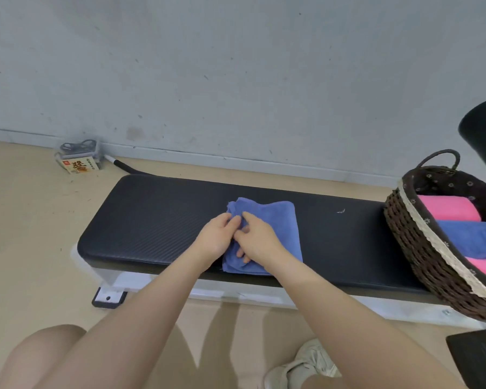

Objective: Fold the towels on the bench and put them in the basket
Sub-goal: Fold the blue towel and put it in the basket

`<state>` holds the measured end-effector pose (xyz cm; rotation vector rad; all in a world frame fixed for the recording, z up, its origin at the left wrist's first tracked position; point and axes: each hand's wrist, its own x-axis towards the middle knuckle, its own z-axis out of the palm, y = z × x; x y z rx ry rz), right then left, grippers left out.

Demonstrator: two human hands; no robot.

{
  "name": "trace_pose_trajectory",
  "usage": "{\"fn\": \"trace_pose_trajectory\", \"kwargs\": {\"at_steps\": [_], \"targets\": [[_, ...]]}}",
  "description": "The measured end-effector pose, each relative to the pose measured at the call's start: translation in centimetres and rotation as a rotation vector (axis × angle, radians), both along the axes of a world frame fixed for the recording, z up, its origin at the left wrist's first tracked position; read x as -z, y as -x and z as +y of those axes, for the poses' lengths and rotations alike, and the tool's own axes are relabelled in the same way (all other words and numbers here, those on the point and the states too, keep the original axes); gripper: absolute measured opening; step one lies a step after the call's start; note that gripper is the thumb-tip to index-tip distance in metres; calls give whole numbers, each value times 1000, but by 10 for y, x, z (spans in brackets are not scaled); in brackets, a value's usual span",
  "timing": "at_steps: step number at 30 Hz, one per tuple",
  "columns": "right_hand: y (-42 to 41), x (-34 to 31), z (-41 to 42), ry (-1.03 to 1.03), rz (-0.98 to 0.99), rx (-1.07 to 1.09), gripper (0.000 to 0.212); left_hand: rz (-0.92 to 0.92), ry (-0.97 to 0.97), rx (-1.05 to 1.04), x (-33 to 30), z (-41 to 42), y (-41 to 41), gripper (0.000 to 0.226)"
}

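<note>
Towel [275, 217] on bench [152, 220]; left hand [216, 237] and right hand [257, 241] pinch its folds.

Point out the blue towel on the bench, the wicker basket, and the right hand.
blue towel [278, 220]: head view, flat upper right part.
wicker basket [413, 242]: head view, woven outer wall.
right hand [257, 242]: head view, back of hand.
</note>
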<state>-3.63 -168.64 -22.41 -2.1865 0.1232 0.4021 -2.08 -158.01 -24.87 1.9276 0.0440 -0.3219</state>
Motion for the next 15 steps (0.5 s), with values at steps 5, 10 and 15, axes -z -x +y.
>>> {"fn": "trace_pose_trajectory", "kwargs": {"at_steps": [5,10,15], "targets": [[0,-2,-42,370,-302,-22,44,-44,-277,-13,7,-12,-16,22],[6,21,-71,630,-115,-261,92,17,-112,-78,6,-7,-16,53],[3,32,-75,583,-7,-177,126,-727,-836,228,5,-17,-7,54]]}}
